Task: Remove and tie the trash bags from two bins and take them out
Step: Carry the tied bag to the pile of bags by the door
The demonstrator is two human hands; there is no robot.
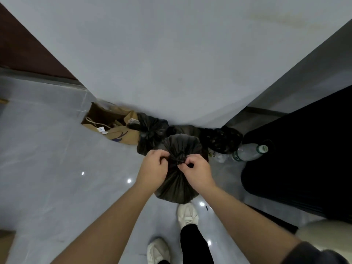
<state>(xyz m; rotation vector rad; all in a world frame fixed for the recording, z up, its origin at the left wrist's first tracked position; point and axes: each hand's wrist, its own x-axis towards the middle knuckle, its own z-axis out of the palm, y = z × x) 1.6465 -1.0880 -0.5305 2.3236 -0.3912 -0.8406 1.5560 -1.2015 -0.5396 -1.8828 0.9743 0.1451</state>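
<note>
Left hand (155, 165), right hand (197, 171) each pinch gathered neck of trash bag (182, 145); knot likely half-formed. Pull tails outward evenly, cinch snug, avoid tearing.

Dim, soft, fisheye-warped (glare spots on floor (57, 168))

The dark grey trash bag (179, 185) is full and rounded, its neck bunched into a tight knot of pleats on top. At its eleven o'clock a tied black bag (150, 134) sits against the wall, with another black bag (221, 138) at one o'clock.
</note>
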